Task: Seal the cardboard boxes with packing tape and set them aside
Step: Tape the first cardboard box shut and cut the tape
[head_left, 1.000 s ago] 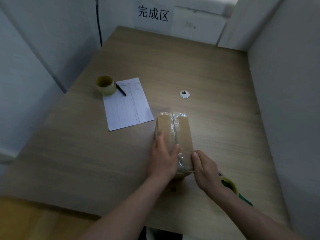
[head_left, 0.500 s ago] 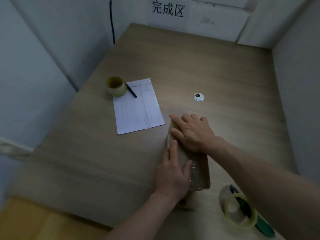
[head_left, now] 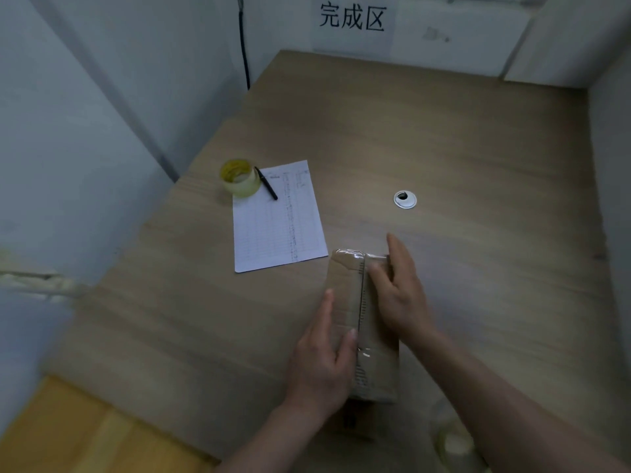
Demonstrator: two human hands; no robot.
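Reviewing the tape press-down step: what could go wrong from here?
1. The tape looks wrinkled near the box end; it may seal poorly unless pressed flat.
2. The tape roll lies under the right forearm by the table edge; pulling back could knock it off.
3. Sliding the box leftward could push the paper sheet.

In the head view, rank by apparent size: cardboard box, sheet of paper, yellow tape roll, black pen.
1. Cardboard box and sheet of paper: look alike, and the box is nearer the camera, so unranked.
2. Yellow tape roll.
3. Black pen, thinnest.
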